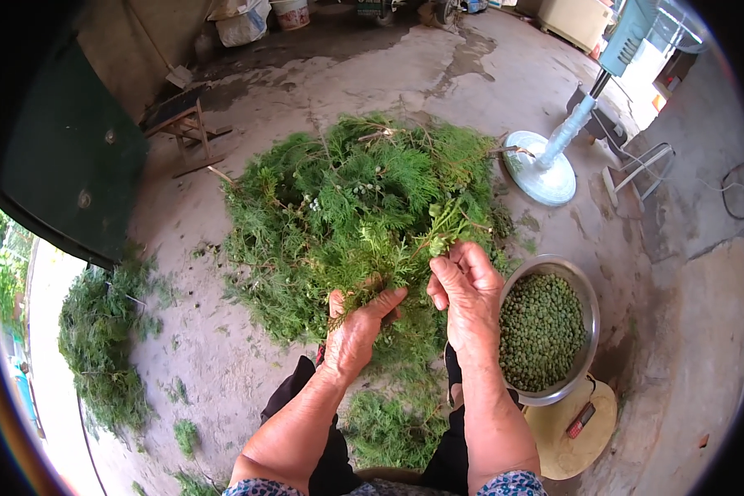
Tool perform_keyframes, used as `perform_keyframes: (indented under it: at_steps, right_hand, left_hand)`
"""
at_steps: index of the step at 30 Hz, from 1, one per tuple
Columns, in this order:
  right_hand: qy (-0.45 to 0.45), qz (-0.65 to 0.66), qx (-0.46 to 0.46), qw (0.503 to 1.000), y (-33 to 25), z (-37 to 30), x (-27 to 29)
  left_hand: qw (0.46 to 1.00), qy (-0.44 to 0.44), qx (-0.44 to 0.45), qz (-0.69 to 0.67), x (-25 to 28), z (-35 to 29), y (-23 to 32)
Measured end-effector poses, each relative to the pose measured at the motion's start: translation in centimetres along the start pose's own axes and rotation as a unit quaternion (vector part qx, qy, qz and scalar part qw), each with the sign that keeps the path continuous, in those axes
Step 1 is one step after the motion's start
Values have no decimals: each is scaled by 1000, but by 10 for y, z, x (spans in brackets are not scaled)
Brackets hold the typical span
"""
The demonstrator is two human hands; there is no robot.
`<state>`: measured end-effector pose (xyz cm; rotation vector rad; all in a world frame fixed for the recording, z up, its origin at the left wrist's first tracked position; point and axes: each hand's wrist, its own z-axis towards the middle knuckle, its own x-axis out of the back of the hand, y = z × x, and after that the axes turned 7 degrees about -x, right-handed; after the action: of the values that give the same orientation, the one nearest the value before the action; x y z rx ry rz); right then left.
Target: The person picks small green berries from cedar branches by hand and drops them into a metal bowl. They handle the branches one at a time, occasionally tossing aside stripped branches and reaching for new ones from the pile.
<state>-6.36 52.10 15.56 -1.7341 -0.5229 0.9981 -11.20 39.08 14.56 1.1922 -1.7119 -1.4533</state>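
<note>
Clutching a feathery green sprig, the left hand grips its stem — the right hand pinches its tip beside a round steel bowl of green seeds.

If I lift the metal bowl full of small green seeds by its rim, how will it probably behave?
The metal bowl looks filled nearly to the rim with green seeds, so it is probably heavy for its size. The seeds are small, round and loose; tilting would likely make them roll and spill. Its smooth shiny rim may be slippery, so two hands seem wiser.
</note>
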Motion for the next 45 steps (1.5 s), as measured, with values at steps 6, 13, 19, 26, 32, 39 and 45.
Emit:
perform_keyframes:
  at_steps: [6, 13, 19, 26, 32, 39, 45]
  right_hand:
    - [11, 48, -36, 998, 4, 2, 8]
    - [-14, 16, -53, 998, 3, -2, 8]
    - [-39, -9, -58, 997, 11, -3, 2]
    - [-27, -120, -39, 992, 16, -4, 2]
    - [36, 65, -26, 997, 1, 8, 11]
    - [-44, 198, -59, 977, -5, -2, 15]
    - [-7, -281, 166, 945, 1, -13, -10]
  left_hand:
    - [997, -47, -39, 42, -7, 0, 1]
    - [993, -63, -8, -97, -10, -3, 16]
    - [996, 55, 7, -72, -5, 3, -6]
    - [983, 37, -41, -174, -9, 5, 5]
    - [975, 61, -39, -209, -4, 0, 7]
    - [976, 100, -30, -193, -2, 7, -2]
    - [985, 54, -27, -160, -4, 2, 9]
